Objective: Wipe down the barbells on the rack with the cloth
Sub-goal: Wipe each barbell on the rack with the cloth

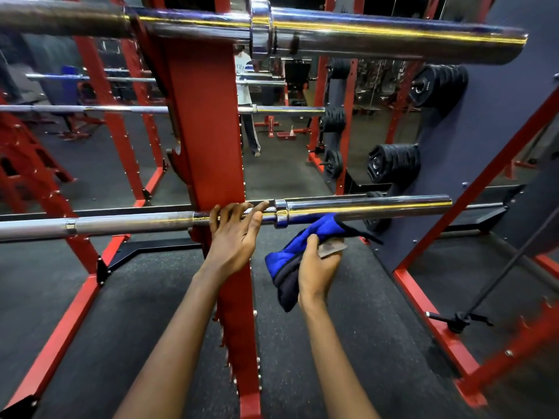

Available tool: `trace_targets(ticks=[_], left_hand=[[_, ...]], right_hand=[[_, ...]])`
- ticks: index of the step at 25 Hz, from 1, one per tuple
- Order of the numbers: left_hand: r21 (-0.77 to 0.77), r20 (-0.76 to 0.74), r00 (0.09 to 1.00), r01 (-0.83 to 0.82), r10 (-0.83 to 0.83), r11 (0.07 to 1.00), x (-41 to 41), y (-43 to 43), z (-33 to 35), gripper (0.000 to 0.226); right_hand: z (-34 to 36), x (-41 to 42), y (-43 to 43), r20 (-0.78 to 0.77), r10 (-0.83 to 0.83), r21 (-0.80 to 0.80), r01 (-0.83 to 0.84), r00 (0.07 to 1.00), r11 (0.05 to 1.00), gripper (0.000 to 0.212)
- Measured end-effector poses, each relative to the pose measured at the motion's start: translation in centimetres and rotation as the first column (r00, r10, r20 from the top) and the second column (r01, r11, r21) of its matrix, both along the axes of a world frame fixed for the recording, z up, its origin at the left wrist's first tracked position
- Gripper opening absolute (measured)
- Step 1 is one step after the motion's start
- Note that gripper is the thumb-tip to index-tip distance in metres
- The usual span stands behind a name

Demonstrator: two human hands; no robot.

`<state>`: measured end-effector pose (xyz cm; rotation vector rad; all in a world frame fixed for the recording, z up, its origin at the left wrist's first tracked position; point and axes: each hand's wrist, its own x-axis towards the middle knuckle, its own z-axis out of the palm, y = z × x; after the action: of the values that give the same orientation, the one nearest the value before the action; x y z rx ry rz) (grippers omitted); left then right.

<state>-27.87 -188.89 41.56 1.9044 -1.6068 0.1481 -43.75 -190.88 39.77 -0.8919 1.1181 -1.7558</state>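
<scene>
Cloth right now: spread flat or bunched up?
Bunched. The cloth hangs in thick folds gripped by the right hand, just below the barbell.

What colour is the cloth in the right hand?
The cloth is bright blue with a dark navy part, seen in the head view.

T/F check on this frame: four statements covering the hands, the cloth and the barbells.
1. The right hand holds the blue cloth. True.
2. The upper barbell has no plates on its sleeve. True.
3. The left hand is on the upper barbell. False: it is on the lower barbell, by the red upright.
4. Plates are loaded on the lower barbell's sleeve. False: the sleeve is bare, and the plates sit on the dark panel at right.
</scene>
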Motion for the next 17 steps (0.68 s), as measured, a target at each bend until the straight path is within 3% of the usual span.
trace_targets(ticks=[2,5,8,11,17], left_hand=[[-0.001,-0.013,1.000,0.012,-0.012,1.000,-0.1,0.1,0.1,0.065],[0.021,0.001,1.000,0.022,-0.022,1.000,-0.1,0.2,0.1,0.067],[0.041,-0.018,0.999,0.046,-0.045,0.998,0.1,0.5,0.4,0.070],[0.103,0.039,0.998,0.050,-0.054,0.993,0.4,1.1,0.9,0.067],[0.065,0.283,0.943,-0.201,0.175,0.977,4.3,4.4,0.5,0.064]], right_hand=[[-0.7,-0.3,-0.3,-0.301,-0.105,-0.193,0.047,0.948,0.980,0.035],[-0.1,-0.1,-1.5,-0.663,-0.173,-0.324,-0.070,0.728,0.943,0.044],[2.6,-0.1,-4.2,-0.756,-0.259,-0.378,-0.077,0.601,0.923,0.035],[5.0,-1.2,-6.9,-0.835,-0.257,-0.315,-0.038,0.487,0.948,0.030],[3.6,2.5,-4.2,-0.843,-0.233,-0.342,-0.148,0.485,0.928,0.035]])
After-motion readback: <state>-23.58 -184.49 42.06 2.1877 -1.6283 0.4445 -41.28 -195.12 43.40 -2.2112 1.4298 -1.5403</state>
